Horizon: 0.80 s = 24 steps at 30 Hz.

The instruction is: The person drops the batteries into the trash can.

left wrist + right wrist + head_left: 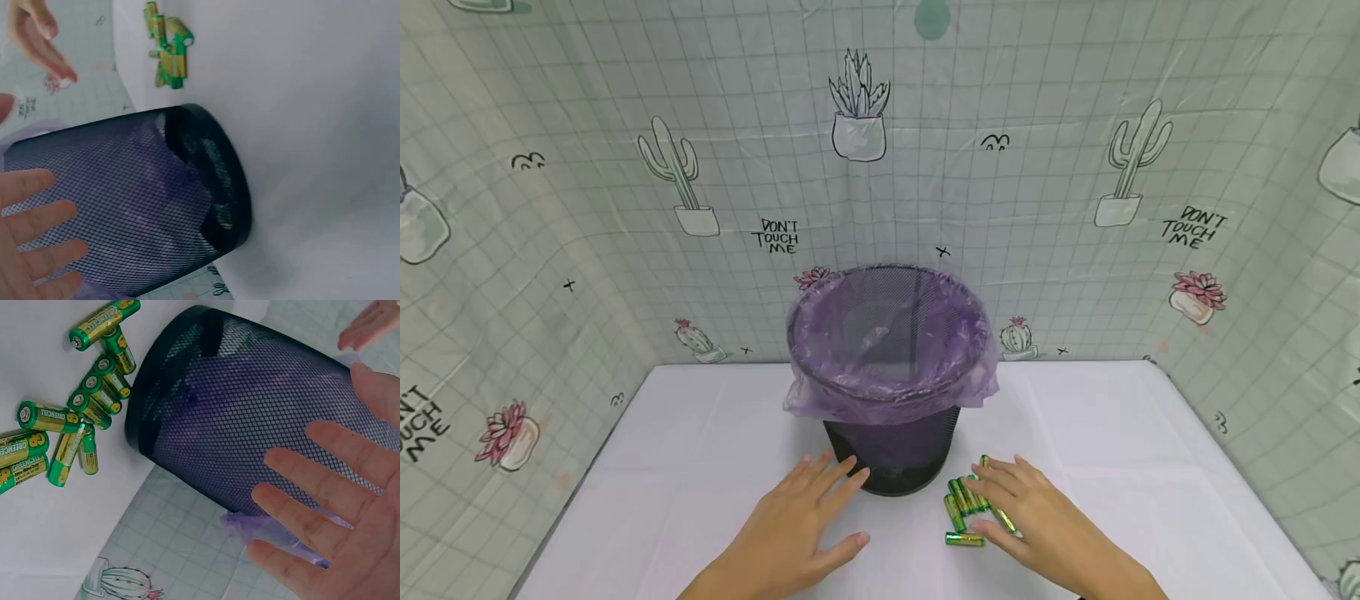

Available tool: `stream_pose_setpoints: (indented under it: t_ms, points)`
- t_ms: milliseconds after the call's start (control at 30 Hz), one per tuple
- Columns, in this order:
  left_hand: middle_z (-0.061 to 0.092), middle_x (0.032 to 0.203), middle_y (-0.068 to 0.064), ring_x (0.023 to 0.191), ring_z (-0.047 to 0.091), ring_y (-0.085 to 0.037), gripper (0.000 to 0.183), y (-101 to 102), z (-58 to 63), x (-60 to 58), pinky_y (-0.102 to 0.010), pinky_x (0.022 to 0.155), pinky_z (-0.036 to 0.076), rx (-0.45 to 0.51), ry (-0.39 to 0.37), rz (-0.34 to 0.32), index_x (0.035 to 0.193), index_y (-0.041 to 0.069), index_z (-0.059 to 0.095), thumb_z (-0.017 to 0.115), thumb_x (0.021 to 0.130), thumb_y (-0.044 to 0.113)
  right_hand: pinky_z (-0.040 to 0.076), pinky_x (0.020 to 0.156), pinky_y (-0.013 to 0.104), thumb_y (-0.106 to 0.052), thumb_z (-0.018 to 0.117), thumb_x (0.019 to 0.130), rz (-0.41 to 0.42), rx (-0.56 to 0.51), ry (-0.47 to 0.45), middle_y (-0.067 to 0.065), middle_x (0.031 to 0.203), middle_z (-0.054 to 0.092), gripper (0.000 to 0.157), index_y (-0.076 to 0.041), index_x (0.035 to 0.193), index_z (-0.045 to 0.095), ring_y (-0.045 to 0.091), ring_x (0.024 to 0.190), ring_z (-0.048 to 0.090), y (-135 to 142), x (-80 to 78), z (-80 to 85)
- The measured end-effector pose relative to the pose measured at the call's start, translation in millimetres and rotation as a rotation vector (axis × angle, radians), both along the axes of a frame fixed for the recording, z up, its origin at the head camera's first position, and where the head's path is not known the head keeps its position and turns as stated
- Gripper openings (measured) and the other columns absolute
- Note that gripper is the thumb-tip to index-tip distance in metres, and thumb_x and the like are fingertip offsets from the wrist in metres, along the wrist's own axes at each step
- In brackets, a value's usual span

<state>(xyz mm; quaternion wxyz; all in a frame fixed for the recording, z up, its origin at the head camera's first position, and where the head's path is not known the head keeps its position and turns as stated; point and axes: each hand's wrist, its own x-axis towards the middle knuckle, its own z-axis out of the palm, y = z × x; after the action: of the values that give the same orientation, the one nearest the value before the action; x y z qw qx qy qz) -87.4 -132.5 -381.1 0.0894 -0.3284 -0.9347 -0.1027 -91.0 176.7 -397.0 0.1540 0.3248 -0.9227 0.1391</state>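
A black mesh wastebasket (891, 446) stands upright near the middle of the table, lined with a thin purple plastic bag (880, 408) folded out over its rim. By its base on the right lie several green-and-gold batteries (964, 540) in a loose cluster; the right wrist view shows GREENCELL lettering on one battery (103, 325). My left hand (797, 521), fingers spread and holding nothing, is in front of the basket's lower left side. Over the batteries hovers my right hand (1033, 512), palm down with straight fingers and nothing in it, hiding part of the cluster.
A white cloth covers the table (700, 450). Behind it and along both sides hangs a pale gridded curtain (917, 192) printed with cacti and lettering. The wastebasket stands close to the rear curtain.
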Motion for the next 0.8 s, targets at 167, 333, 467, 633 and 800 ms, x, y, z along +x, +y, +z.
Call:
stream_pose_setpoints:
  t_ms: [167, 333, 467, 633, 800]
  points:
    - [0.056, 0.130, -0.002, 0.117, 0.055, -0.023, 0.046, 0, 14.1, -4.8, -0.041, 0.095, 0.046, 0.087, 0.084, -0.022, 0.127, 0.018, 0.057, 0.060, 0.087, 0.039, 0.044, 0.092, 0.043, -0.030, 0.069, 0.080, -0.003, -0.018, 0.048, -0.001, 0.113, 0.065, 0.036, -0.014, 0.112, 0.066, 0.017, 0.104, 0.058, 4, -2.7, 1.3]
    - [0.066, 0.110, 0.007, 0.098, 0.063, -0.011, 0.029, -1, 29.5, -12.3, -0.031, 0.079, 0.052, 0.275, 0.189, -0.058, 0.112, 0.020, 0.067, 0.067, 0.083, 0.026, 0.048, 0.085, 0.037, -0.027, 0.071, 0.079, -0.046, -0.035, 0.039, -0.009, 0.108, 0.065, 0.035, -0.016, 0.112, 0.066, 0.011, 0.099, 0.059, 11, -2.5, 2.0]
    - [0.069, 0.096, 0.007, 0.090, 0.063, -0.010, 0.019, -3, 44.7, -25.0, -0.025, 0.082, 0.050, 0.499, 0.264, -0.096, 0.101, 0.017, 0.070, 0.067, 0.082, 0.015, 0.047, 0.085, 0.037, -0.027, 0.068, 0.082, -0.106, -0.044, -0.015, -0.010, 0.107, 0.066, 0.031, -0.017, 0.112, 0.066, 0.010, 0.099, 0.059, 15, -2.6, 1.5]
    - [0.068, 0.096, -0.004, 0.095, 0.058, -0.014, 0.022, -9, 64.0, -47.1, -0.020, 0.088, 0.043, 0.785, 0.275, -0.084, 0.098, 0.008, 0.069, 0.063, 0.080, -0.003, 0.048, 0.085, 0.038, -0.026, 0.066, 0.084, -0.170, -0.085, -0.072, -0.011, 0.106, 0.066, 0.027, -0.021, 0.111, 0.067, 0.010, 0.099, 0.060, 19, -3.1, -0.3]
    - [0.063, 0.110, -0.009, 0.106, 0.053, -0.010, 0.024, -18, 73.0, -72.0, -0.019, 0.086, 0.042, 0.931, 0.220, 0.031, 0.106, 0.004, 0.067, 0.059, 0.084, -0.004, 0.049, 0.083, 0.039, -0.026, 0.066, 0.085, -0.216, -0.143, -0.100, -0.012, 0.105, 0.066, 0.025, -0.021, 0.109, 0.067, 0.013, 0.098, 0.060, 25, -4.0, -3.8]
